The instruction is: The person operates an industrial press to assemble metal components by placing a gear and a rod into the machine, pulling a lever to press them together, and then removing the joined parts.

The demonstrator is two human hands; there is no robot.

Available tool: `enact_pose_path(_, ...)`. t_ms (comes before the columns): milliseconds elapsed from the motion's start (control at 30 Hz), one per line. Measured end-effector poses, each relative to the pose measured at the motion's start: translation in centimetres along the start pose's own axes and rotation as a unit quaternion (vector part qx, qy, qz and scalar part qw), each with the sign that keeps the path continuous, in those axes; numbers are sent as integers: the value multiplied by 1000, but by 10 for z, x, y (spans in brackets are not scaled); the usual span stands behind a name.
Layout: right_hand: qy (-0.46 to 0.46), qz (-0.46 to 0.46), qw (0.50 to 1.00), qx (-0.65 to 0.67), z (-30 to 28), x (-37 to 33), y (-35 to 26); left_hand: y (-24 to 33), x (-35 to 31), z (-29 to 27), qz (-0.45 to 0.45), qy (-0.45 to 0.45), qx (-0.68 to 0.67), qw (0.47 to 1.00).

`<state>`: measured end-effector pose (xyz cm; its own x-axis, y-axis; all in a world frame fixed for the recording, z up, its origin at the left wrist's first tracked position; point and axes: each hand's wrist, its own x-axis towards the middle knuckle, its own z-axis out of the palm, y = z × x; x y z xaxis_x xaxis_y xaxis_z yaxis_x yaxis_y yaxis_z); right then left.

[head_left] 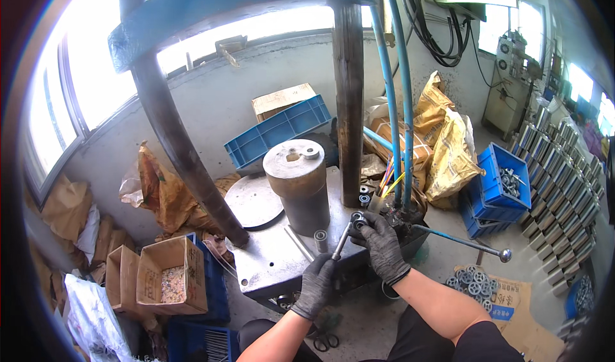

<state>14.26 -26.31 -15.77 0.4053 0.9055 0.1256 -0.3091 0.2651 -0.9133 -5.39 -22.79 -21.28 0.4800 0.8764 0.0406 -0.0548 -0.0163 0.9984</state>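
In front of the press plate [275,263], my gloved left hand [316,286] is closed around a thin metal rod [342,241] that slants up to the right. My gloved right hand [384,246] has its fingers closed on a small metal ring [357,217] at the rod's upper end; whether ring and rod are joined, I cannot tell. Behind them a thick steel cylinder [298,195] stands upright on the plate, with a small washer-like ring [311,152] on its top. A short sleeve [321,238] and a small bearing [364,200] are on the plate close to my hands.
Two steel columns [348,106] rise to a blue crossbeam [243,6]. A lever [448,237] juts out rightward. Cardboard boxes [192,269] stand at left, a blue crate of metal parts [493,170] and stacked tubes [557,189] at right. Wheel-shaped parts [473,282] lie on cardboard; scissors [325,342] lie below.
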Motion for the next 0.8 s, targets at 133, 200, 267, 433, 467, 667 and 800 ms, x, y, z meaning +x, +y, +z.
enact_pose_path(133,-30,-27,999,31,-7,-5,12,-7,-1,7,7,-10,34,999)
enact_pose_path(200,-35,-26,999,13,-9,-10,8,-5,-4,10,-26,-28,12,999)
enact_pose_path(267,-37,-26,999,-7,-12,-16,5,-1,-7,13,-22,-33,9,999)
enact_pose_path(433,-44,-15,997,58,8,-38,-8,-17,1,19,45,-21,12,999)
enact_pose_path(467,-127,7,991,-46,-13,-34,11,-15,1,20,19,-51,-20,998)
enact_pose_path(667,-190,142,953,-187,-26,-18,23,1,-6,29,44,-83,7,996)
enact_pose_path(800,-332,112,908,-231,-94,-26,-17,-9,-3,36,160,-133,165,964)
